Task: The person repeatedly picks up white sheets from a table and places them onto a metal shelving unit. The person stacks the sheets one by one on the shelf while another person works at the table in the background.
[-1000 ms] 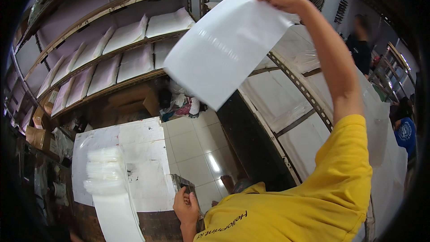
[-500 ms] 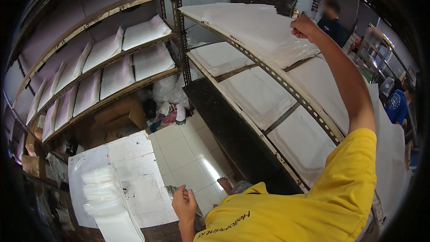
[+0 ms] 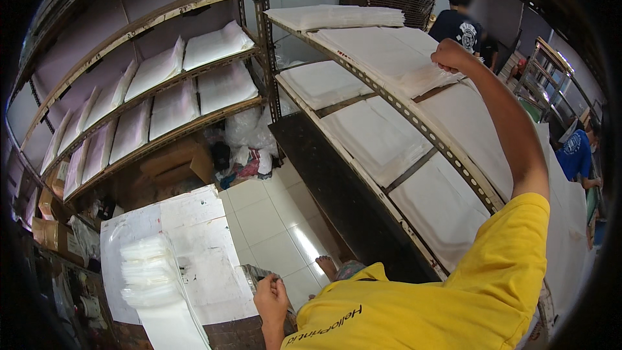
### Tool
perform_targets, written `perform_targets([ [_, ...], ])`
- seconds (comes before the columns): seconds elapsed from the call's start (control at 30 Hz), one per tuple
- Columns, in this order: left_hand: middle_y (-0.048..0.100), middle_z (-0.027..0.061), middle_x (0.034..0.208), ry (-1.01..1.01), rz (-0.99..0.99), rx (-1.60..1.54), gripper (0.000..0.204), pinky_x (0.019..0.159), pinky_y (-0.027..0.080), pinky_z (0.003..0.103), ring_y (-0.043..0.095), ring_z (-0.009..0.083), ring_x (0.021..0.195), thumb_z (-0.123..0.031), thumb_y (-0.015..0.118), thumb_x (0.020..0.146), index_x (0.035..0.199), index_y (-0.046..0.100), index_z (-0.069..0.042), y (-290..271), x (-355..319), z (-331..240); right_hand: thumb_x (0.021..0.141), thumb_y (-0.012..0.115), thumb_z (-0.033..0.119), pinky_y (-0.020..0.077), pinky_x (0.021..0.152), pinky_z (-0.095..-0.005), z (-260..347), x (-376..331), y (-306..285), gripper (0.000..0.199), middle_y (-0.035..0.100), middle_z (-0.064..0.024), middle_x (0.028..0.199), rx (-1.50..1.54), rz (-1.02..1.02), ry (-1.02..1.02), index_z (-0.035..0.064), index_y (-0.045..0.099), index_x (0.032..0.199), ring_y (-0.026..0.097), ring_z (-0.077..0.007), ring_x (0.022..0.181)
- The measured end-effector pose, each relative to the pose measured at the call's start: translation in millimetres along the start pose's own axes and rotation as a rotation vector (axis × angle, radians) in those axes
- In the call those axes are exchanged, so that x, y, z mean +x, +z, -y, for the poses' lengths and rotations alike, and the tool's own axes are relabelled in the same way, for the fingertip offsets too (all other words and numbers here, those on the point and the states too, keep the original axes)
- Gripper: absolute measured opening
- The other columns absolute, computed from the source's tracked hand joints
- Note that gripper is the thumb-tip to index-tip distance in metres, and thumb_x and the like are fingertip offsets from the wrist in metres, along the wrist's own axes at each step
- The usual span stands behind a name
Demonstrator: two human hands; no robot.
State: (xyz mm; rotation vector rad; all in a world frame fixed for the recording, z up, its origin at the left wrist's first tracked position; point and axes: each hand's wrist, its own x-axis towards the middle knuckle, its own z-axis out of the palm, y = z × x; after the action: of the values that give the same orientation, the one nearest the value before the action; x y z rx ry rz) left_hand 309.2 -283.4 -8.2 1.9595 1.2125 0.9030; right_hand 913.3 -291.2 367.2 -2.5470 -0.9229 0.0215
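My right hand (image 3: 451, 56) is stretched out over the upper rack shelf. Its fingers are closed at the right edge of a stack of thin white, translucent sheets (image 3: 389, 48), seemingly pinching the edge of a sheet. Crinkled, see-through edges show just below the hand. Low in front of my body, my left hand (image 3: 271, 298) is curled, thumb against the fingers; whether anything is in it is hidden. To its left, a pile of folded translucent white sheets (image 3: 148, 266) lies on a stained white board (image 3: 204, 246).
More sheet stacks lie on the shelves (image 3: 376, 136) of the right rack, beside a long dark board (image 3: 337, 188). The left rack (image 3: 162, 81) carries several stacks too. Cardboard boxes (image 3: 58, 236) and plastic bags stand low at the left. Two people (image 3: 463, 23) (image 3: 573, 152) are farther right.
My right hand has come down and slightly right. The sheet that spanned the shelf now lies on the nearer stack, showing a gap before the back stack. My left hand has barely moved.
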Motion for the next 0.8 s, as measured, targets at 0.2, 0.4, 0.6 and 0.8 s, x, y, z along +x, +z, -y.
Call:
perform_targets([
  [0.2,0.063,0.0126,0.077,-0.014,-0.013,-0.019,0.021,0.053,0.049,0.029,0.06,0.0185,0.058,-0.004,0.067,0.086,0.104,0.064,0.006,0.4,-1.0,-1.5,0.081,0.06,0.015,0.0334,0.035,-0.0313,1.4,-8.6,-5.8,0.02,0.053,-0.0077,0.054,-0.047,0.041,0.028,-0.0007,0.055,0.07,0.046,-0.0151,0.04],
  [0.4,0.062,0.0126,0.079,0.034,-0.039,0.009,0.021,0.055,0.05,0.033,0.061,0.0226,0.062,-0.004,0.068,0.084,0.104,0.065,0.003,-3.9,-9.9,-3.6,0.087,0.062,0.025,0.0409,0.047,-0.0315,52.6,-5.0,-25.3,0.023,0.058,-0.0059,0.066,-0.123,-0.101,-0.323,0.0027,0.058,0.085,0.051,-0.0139,0.054],
  [0.6,0.063,0.0138,0.083,0.05,-0.12,0.067,0.021,0.06,0.051,0.038,0.064,0.0294,0.068,-0.011,0.068,0.086,0.105,0.065,-0.002,-15.4,-22.0,-12.9,0.1,0.057,0.034,0.0319,0.052,-0.0219,207.7,-61.2,-14.2,0.029,0.05,0.0046,0.077,0.017,-0.063,-1.045,0.0072,0.061,0.108,0.042,-0.0036,0.064],
  [0.8,0.064,0.0137,0.087,-0.138,-0.224,0.143,0.024,0.069,0.052,0.045,0.064,0.0359,0.076,-0.024,0.064,0.09,0.105,0.064,-0.005,-18.2,-71.9,-24.9,0.099,0.056,0.04,0.0264,0.052,-0.018,288.8,-165.9,75.2,0.046,0.047,0.0062,0.078,0.362,-0.061,-1.321,0.0072,0.058,0.13,0.037,-0.0004,0.062],
])
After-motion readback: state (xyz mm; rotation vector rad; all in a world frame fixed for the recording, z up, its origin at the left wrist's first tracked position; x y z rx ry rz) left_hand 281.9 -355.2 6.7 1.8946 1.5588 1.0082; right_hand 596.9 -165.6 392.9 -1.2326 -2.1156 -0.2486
